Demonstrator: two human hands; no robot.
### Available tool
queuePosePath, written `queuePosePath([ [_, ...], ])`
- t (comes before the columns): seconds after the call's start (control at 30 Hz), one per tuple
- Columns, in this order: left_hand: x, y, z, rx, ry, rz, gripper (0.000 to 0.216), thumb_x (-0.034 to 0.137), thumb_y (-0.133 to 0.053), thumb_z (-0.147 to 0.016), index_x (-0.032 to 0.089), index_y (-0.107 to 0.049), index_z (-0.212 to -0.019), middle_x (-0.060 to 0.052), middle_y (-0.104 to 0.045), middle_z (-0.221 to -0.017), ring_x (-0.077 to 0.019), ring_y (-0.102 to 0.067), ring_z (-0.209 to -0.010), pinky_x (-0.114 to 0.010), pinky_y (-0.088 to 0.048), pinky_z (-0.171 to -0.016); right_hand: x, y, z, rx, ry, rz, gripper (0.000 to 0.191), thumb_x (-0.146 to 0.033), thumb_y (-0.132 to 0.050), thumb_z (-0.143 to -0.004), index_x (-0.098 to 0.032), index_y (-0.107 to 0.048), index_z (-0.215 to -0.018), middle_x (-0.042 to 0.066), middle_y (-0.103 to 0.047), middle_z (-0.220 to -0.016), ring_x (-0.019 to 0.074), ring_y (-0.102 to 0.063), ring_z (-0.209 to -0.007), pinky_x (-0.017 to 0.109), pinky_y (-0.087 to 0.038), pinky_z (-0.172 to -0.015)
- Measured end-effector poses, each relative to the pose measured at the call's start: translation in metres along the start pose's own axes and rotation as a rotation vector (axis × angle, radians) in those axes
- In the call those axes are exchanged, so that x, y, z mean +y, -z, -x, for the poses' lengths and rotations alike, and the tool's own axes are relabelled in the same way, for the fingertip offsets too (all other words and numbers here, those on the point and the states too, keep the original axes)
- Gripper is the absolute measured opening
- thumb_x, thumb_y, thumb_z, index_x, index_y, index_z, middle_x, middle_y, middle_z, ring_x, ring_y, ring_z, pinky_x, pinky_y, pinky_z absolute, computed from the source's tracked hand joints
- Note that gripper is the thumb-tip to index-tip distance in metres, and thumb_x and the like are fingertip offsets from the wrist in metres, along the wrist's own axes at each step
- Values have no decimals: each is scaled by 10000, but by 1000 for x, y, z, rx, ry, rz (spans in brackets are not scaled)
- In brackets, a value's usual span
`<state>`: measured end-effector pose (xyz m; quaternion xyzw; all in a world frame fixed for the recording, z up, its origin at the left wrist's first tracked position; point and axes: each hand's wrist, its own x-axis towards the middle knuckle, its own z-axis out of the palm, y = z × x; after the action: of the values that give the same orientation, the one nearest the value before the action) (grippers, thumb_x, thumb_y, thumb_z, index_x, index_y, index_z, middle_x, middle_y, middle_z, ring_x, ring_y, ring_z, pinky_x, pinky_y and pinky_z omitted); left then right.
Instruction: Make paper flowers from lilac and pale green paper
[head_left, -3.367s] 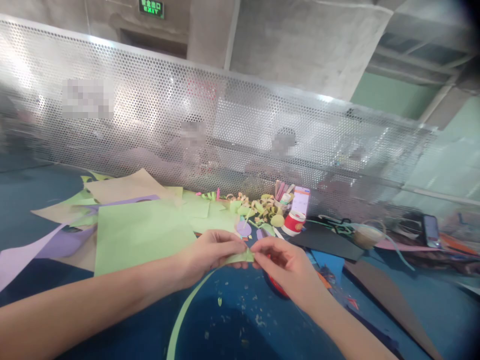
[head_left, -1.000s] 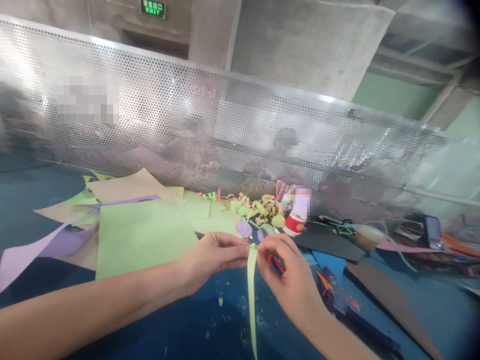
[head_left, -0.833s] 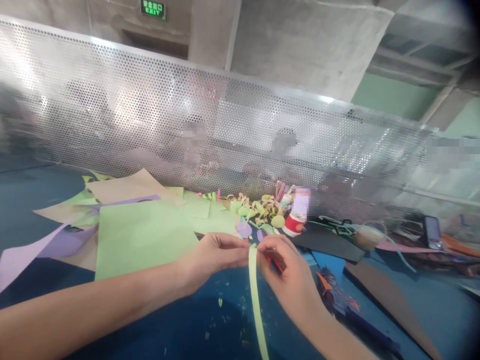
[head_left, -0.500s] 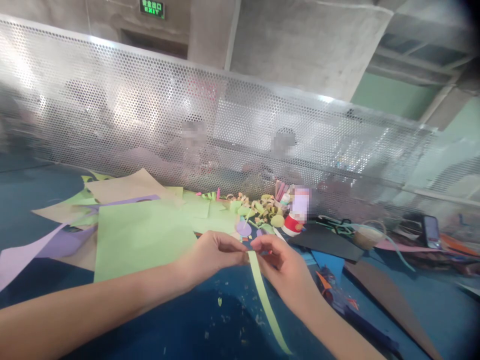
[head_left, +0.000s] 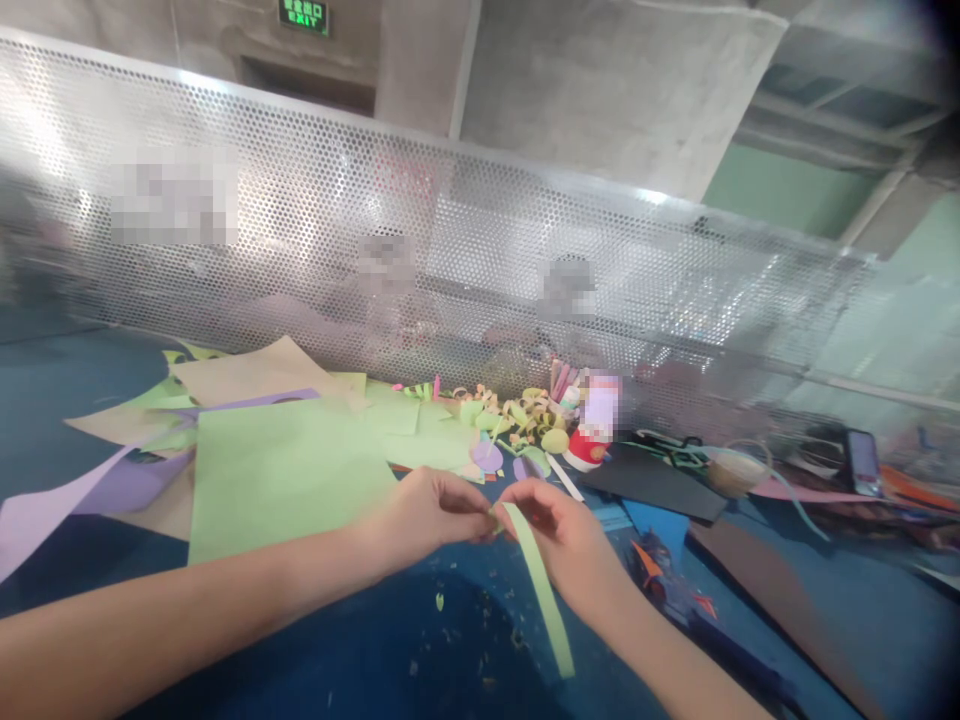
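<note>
A narrow light green paper strip [head_left: 541, 590] runs from between my fingertips and hangs down toward me over the blue table [head_left: 360, 640]. My left hand [head_left: 427, 512] is closed in a pinch at the strip's upper end. Close against it, my right hand [head_left: 559, 525] is also pinched on that end, its fingers curled around the paper. The very tip of the strip is partly hidden by the fingers. Large green paper sheets [head_left: 289, 470] lie just left of my hands. Purple paper circles [head_left: 487, 457] rest beyond my fingertips.
A pile of curled paper pieces [head_left: 525, 415] lies behind my hands, beside a red and white container [head_left: 587, 450]. Black paper [head_left: 660, 482], dark brown sheets [head_left: 780, 600] and a phone [head_left: 862, 462] are at right. A perforated metal screen [head_left: 465, 240] bounds the far side.
The strip's hanging length has become shorter, and its lower end has moved up and slightly left. Both hands stay nearly in place, with the fingers slightly shifted.
</note>
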<state>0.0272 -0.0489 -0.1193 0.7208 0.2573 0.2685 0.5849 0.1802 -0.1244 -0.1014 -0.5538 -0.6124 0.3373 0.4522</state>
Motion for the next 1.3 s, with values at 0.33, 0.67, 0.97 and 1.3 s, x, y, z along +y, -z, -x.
queuePosePath([
  [0.33,1,3,0,-46,-29,-91,181,297,-604,-692,192,-703,-801,-17,-683,-724,-143,-605,-689,-230,-451,-650,2,1,-2,0,-62,49,231,-406,-574,-729,-183,-573,-670,-33,-530,-569,113,-500,-551,216,-396,-534],
  [0.67,-1,0,-1,-13,-20,2,180,312,-622,-681,167,-675,-773,-27,-678,-726,-139,-601,-689,-239,-448,-659,10,-2,-4,36,-130,-177,279,-426,-629,-684,-199,-469,-709,-28,-577,-624,128,-555,-571,247,-444,-577],
  [0.97,-2,-3,2,-2,86,95,201,284,-643,-640,138,-680,-774,-27,-670,-706,-143,-591,-678,-246,-444,-667,11,-3,5,252,169,287,85,-274,-572,-758,-193,-597,-759,20,-580,-784,141,-557,-696,225,-462,-600],
  [1.3,-4,1,-4,-9,0,9,146,242,-638,-649,150,-687,-752,-15,-668,-697,-136,-591,-669,-240,-450,-661,7,2,1,191,221,450,87,-175,-575,-738,-204,-657,-748,19,-598,-793,133,-565,-660,227,-466,-604],
])
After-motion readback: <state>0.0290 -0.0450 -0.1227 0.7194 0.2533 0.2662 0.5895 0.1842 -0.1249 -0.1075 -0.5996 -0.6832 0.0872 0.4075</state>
